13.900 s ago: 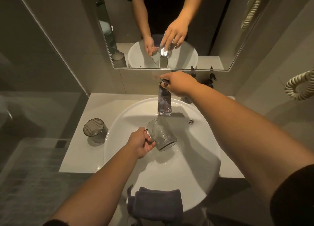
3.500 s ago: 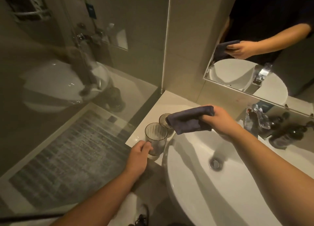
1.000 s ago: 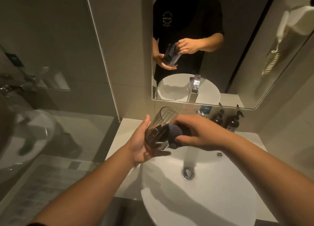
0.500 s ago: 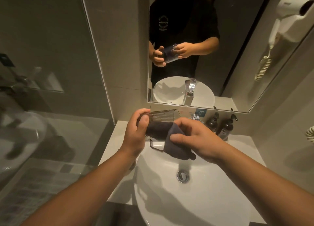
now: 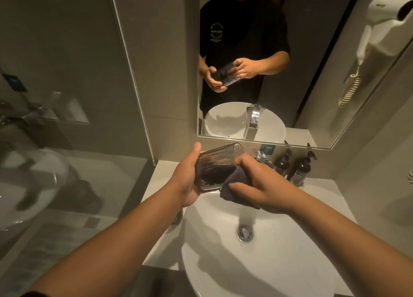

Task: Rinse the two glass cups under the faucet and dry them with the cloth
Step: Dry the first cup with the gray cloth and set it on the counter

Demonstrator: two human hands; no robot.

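Note:
A ribbed glass cup (image 5: 214, 162) lies on its side above the far rim of the white basin (image 5: 257, 263), its mouth turned right. My left hand (image 5: 185, 180) grips the cup's base end. My right hand (image 5: 259, 182) holds a dark cloth (image 5: 232, 182) that is pushed into the cup's mouth and hangs below it. The faucet is hidden behind my hands; only its mirror image (image 5: 253, 122) shows. The second cup shows only as a dark sliver under my left forearm (image 5: 177, 217).
Two dark pump bottles (image 5: 299, 171) stand at the back right of the counter (image 5: 156, 185). The mirror (image 5: 257, 51) is straight ahead. A wall hairdryer (image 5: 384, 28) with a coiled cord hangs at the right. A glass shower screen (image 5: 67, 118) is at the left.
Since half a second ago my left hand has slid lower around the cup's base, the cup tilted slightly mouth-up, and more cloth sits inside the glass.

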